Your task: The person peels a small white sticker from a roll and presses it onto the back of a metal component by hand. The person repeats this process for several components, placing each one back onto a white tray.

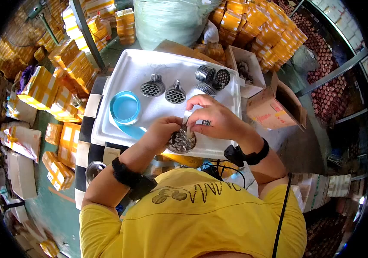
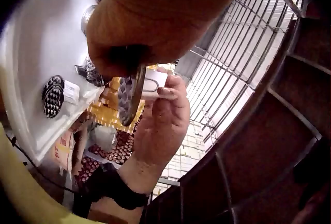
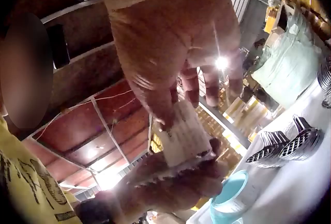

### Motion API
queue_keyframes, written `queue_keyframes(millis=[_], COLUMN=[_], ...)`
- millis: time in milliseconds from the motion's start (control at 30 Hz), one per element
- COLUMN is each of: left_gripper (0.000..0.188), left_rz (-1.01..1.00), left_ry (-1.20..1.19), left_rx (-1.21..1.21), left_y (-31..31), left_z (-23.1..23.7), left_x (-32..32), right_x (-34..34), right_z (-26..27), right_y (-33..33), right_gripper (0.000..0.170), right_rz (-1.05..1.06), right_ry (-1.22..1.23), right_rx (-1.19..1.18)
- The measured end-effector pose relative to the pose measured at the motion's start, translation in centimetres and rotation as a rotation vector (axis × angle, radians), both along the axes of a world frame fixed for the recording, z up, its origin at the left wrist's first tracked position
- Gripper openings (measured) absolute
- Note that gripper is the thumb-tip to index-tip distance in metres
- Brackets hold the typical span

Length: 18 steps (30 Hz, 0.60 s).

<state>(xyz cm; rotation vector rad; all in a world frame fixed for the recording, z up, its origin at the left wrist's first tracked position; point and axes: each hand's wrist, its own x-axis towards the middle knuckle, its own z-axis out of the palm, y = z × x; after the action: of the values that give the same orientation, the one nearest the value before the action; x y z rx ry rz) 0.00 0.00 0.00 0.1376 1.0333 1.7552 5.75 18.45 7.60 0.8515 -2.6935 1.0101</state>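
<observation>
Perhaps a blurred, part-hidden label (image 3: 185, 137)

head: bright, edges bowed | left wrist: soft, foreground shadowed | right wrist: backlit, glare spots

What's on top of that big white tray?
On the white tray are a round blue thing and several shiny metal pieces. The left hand and right hand cover part of it, so anything beneath them there can't be seen.
</observation>
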Motion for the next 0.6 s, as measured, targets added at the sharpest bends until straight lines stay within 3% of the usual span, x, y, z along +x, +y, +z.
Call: queue_keyframes(millis=[267, 600], left_gripper=[0.029, 0.03], left_rz=[0.093, 0.062], left_ry=[-0.017, 0.077], left_rx=[0.057, 0.037], left_y=[0.2, 0.3], left_z=[1.9, 1.9], left_x=[0.4, 0.1], right_x=[-0.6, -0.7], right_z=[-2.2, -2.5], right_y=[-0.7, -0.4], right_gripper=[0.013, 0.014], right_rz=[-0.301, -0.328], right_ry=[0.175, 0.209], right_rx=[-0.107, -0.132])
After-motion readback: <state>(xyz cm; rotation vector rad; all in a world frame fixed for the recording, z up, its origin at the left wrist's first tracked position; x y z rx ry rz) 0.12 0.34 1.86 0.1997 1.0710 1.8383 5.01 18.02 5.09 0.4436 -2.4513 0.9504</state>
